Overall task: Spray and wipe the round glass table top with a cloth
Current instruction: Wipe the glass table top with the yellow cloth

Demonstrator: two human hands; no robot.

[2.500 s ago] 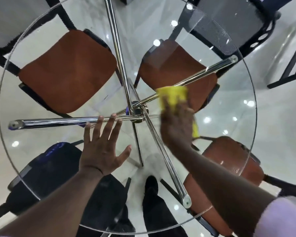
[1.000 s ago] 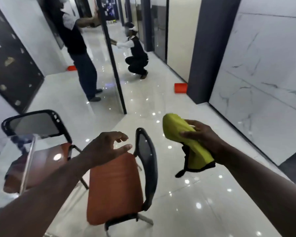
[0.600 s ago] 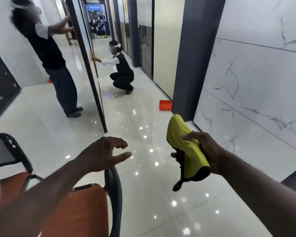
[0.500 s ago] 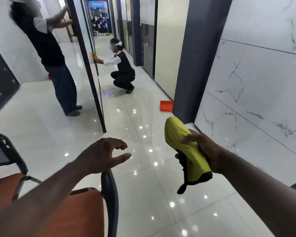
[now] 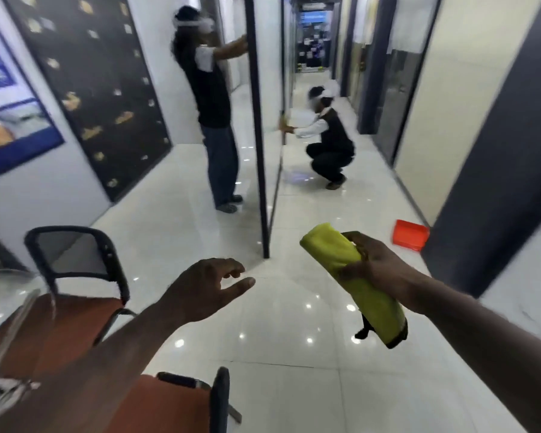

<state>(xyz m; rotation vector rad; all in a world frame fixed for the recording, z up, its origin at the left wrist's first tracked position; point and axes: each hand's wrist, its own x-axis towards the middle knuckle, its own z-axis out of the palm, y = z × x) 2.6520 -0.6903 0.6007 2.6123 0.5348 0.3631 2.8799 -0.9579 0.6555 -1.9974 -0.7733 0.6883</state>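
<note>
Right hand (image 5: pixel 378 267) gripping one folded yellow cloth (image 5: pixel 372 304), mid-air over white floor (image 5: pixel 294 401), left hand (image 5: pixel 200 292) empty, fingers loosely curled, round glass table (image 5: pixel 0 285) edge lower left, well apart from cloth, two orange-seat chairs (image 5: pixel 85 323) (image 5: pixel 175 407), two people (image 5: pixel 213 104) (image 5: pixel 331 142), one red tray (image 5: pixel 409 235).

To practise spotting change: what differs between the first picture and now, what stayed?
Both hands lifted off the glass table: the right hand raised the yellow cloth from wiping into the air, the left hand hovers empty. The right hand still grips the cloth.
</note>
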